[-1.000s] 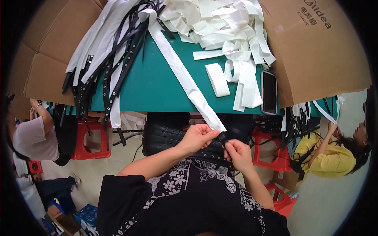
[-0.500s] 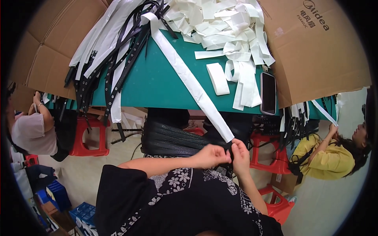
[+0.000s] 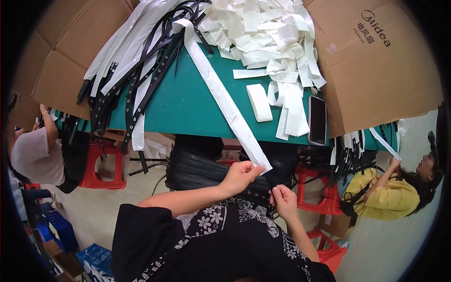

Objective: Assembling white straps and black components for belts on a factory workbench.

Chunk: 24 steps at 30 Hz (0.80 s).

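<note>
The left hand (image 3: 243, 177) pinches the near end of a long white strip (image 3: 221, 89) between thumb and fingers. At five o'clock from it, the right hand (image 3: 283, 201) is closed on what seems a dark strap end (image 3: 273, 182), hard to make out against black behind. The strip runs toward eleven o'clock over the green desk (image 3: 174, 103), which probably bears its length, freeing fingertips for the end. Eyeleted black straps (image 3: 155, 82) lie at ten o'clock, loose white pieces (image 3: 263, 37) at twelve, apparently within reach; a phone (image 3: 317, 120) lies aside at one.
</note>
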Motion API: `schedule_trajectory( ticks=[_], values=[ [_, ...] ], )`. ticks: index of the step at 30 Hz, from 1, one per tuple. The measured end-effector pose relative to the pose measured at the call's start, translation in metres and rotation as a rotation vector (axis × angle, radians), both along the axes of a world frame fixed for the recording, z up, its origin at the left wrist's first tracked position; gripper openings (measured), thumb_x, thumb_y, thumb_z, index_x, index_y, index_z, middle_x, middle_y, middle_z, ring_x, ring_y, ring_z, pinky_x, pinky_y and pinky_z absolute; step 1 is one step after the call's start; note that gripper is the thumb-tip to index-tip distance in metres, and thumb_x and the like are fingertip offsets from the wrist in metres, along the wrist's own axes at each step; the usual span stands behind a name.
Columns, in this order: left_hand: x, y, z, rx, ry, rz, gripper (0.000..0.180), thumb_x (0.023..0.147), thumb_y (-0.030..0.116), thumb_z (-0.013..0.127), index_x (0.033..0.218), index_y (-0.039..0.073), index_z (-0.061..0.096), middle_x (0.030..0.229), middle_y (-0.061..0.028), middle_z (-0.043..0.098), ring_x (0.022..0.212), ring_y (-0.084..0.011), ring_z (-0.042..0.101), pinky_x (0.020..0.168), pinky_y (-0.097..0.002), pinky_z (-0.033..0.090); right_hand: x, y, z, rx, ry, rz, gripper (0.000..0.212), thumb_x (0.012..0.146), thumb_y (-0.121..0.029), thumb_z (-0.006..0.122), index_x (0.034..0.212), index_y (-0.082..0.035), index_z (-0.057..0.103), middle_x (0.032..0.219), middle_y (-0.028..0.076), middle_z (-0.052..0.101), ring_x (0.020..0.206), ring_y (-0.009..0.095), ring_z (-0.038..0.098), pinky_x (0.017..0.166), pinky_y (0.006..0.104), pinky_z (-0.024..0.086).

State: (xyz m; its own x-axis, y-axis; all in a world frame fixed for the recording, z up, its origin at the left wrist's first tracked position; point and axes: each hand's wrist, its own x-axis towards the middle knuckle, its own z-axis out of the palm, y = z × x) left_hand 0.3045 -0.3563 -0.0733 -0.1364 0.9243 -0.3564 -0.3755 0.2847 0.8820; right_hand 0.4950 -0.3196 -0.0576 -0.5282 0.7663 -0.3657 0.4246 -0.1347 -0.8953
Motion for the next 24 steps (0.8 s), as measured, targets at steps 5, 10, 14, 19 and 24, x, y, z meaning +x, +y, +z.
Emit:
schedule_trajectory(
  ticks=[5, 10, 14, 19, 24],
  values=[
    [0.016, -0.002, 0.010, 0.111, -0.026, 0.012, 0.028, 0.082, 0.022, 0.062, 0.066, 0.000, 0.056, 0.056, 0.0061, 0.047, 0.051, -0.0006, 0.038, 0.044, -0.0196, 0.030, -0.003, -0.007, 0.014, -0.128, 0.078, -0.162, 0.023, 0.088, -0.017, 0.050, 0.073, -0.002, 0.055, 0.050, -0.002, 0.047, 0.043, 0.004, 0.040, 0.040, 0.0179, 0.030],
    [0.034, -0.011, -0.009, -0.014, -0.076, -0.201, 0.020, 0.083, 0.018, 0.060, 0.080, -0.001, 0.062, 0.065, 0.0040, 0.056, 0.057, 0.0003, 0.044, 0.047, -0.0177, 0.033, 0.000, -0.011, 0.036, -0.120, 0.020, -0.168, 0.021, 0.088, -0.016, 0.050, 0.072, -0.002, 0.054, 0.050, -0.002, 0.046, 0.042, 0.003, 0.039, 0.039, 0.0175, 0.028],
    [0.035, -0.011, 0.005, -0.128, -0.194, -0.213, 0.023, 0.084, 0.022, 0.060, 0.076, 0.000, 0.060, 0.058, 0.0040, 0.050, 0.047, -0.0008, 0.037, 0.040, -0.0174, 0.025, 0.010, -0.013, 0.022, -0.130, 0.103, -0.195, 0.021, 0.089, -0.016, 0.049, 0.074, -0.002, 0.055, 0.053, -0.002, 0.047, 0.046, 0.003, 0.041, 0.043, 0.0176, 0.031],
    [0.033, -0.006, 0.006, -0.136, -0.342, -0.056, 0.025, 0.084, 0.023, 0.059, 0.071, 0.003, 0.055, 0.052, 0.0060, 0.040, 0.042, -0.0005, 0.029, 0.039, -0.0175, 0.019, 0.018, -0.013, 0.014, -0.214, 0.139, -0.122, 0.023, 0.091, -0.020, 0.045, 0.077, -0.003, 0.053, 0.054, -0.003, 0.045, 0.048, 0.003, 0.038, 0.044, 0.0178, 0.029],
    [0.033, -0.016, 0.001, -0.078, -0.325, -0.311, 0.022, 0.084, 0.021, 0.059, 0.083, 0.000, 0.062, 0.069, 0.0024, 0.057, 0.056, -0.0005, 0.043, 0.048, -0.0165, 0.031, 0.002, -0.008, 0.015, -0.208, 0.077, -0.054, 0.023, 0.092, -0.020, 0.043, 0.079, -0.004, 0.052, 0.055, -0.003, 0.044, 0.048, 0.003, 0.036, 0.044, 0.0178, 0.028]
  ],
)
